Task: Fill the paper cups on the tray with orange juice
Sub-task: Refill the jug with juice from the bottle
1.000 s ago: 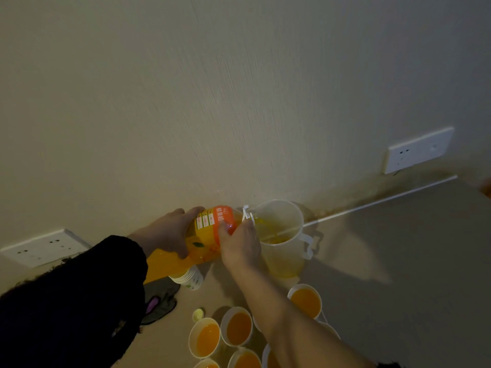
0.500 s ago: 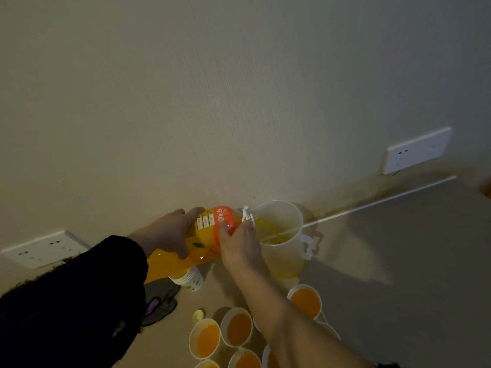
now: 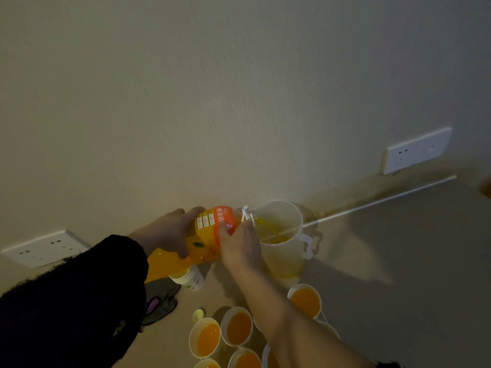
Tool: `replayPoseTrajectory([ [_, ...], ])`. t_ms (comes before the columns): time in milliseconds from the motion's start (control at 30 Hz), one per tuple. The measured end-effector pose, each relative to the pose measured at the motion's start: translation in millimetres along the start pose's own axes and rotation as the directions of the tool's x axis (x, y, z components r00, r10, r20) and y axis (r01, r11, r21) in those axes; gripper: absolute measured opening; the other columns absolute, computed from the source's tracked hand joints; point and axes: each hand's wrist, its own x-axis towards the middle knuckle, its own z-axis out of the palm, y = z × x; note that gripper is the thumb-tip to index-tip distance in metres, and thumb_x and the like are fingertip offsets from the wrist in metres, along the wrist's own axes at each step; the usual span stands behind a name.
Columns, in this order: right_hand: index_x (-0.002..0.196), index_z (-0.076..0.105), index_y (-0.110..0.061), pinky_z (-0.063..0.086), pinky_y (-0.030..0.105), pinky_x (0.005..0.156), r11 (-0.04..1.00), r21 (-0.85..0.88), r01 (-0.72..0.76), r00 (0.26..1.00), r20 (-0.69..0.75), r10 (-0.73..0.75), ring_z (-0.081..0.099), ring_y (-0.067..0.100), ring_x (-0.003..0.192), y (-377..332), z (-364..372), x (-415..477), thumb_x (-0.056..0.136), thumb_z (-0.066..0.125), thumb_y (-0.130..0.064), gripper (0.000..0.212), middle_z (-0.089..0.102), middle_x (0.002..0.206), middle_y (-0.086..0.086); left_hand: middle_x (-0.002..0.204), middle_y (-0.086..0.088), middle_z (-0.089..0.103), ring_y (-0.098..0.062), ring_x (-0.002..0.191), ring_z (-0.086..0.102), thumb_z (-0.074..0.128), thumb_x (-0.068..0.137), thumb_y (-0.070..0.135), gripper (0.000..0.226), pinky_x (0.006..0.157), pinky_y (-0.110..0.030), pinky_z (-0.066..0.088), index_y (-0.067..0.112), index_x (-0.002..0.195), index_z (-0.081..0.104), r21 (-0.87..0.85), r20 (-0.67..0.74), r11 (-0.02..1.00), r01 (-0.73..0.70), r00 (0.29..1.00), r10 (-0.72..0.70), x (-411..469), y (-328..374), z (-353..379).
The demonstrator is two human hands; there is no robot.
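Pouring from the bottle (image 3: 206, 235) into the jug (image 3: 285, 251) at the tabletop's (image 3: 398, 261) back edge, left hand (image 3: 170, 231) and right hand (image 3: 240, 245) both curl round it. Filled cups (image 3: 239, 328) stand nearer the front; a steeper tilt could overshoot the jug's rim.

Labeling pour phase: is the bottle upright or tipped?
Tipped, nearly on its side. The bottle has its neck over the rim of the jug, with juice running in. The left hand holds its body, the right hand its neck end.
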Motion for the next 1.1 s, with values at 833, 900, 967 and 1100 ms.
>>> replayPoseTrajectory([
  [833,0.134,0.043,-0.008,0.046,0.037,0.094,1.0,-0.027,-0.014,1.0,0.003,0.014,0.054,0.026,0.117,-0.9,-0.9,0.8,0.094,0.042,-0.056,0.063,0.053,0.131,0.009,0.129,-0.006,0.04,-0.027,0.115,0.046,0.084,0.061,0.025,0.118,0.09,-0.035,0.049,0.034,0.148,0.004,0.001,0.008,1.0,0.004,1.0,-0.004,3.5,-1.7,0.2],
  [900,0.135,0.043,-0.008,0.045,0.036,0.094,0.999,-0.034,-0.008,1.0,0.009,0.009,0.053,0.026,0.118,-0.7,-1.3,1.0,0.094,0.041,-0.056,0.063,0.053,0.132,0.01,0.13,-0.006,0.04,-0.028,0.116,0.046,0.084,0.061,0.025,0.118,0.09,-0.036,0.049,0.033,0.148,0.004,0.005,0.008,1.0,0.005,1.0,-0.005,3.5,-1.6,0.4],
  [967,0.135,0.043,-0.008,0.047,0.037,0.095,1.0,-0.03,-0.006,1.0,0.01,0.007,0.054,0.026,0.117,-0.5,-0.9,0.6,0.094,0.042,-0.056,0.063,0.053,0.132,0.009,0.13,-0.006,0.04,-0.028,0.116,0.046,0.085,0.061,0.024,0.119,0.09,-0.036,0.048,0.034,0.148,0.004,0.005,0.012,1.0,0.009,1.0,-0.009,3.6,-1.7,0.9],
  [1100,0.135,0.043,-0.009,0.049,0.036,0.094,1.0,-0.02,-0.002,1.0,0.006,0.002,0.055,0.025,0.117,0.2,-0.4,0.0,0.094,0.042,-0.056,0.063,0.053,0.131,0.008,0.128,-0.006,0.041,-0.028,0.114,0.047,0.084,0.06,0.025,0.119,0.087,-0.035,0.049,0.034,0.148,0.005,0.008,0.006,1.0,0.004,1.0,-0.004,3.0,-2.7,1.0],
])
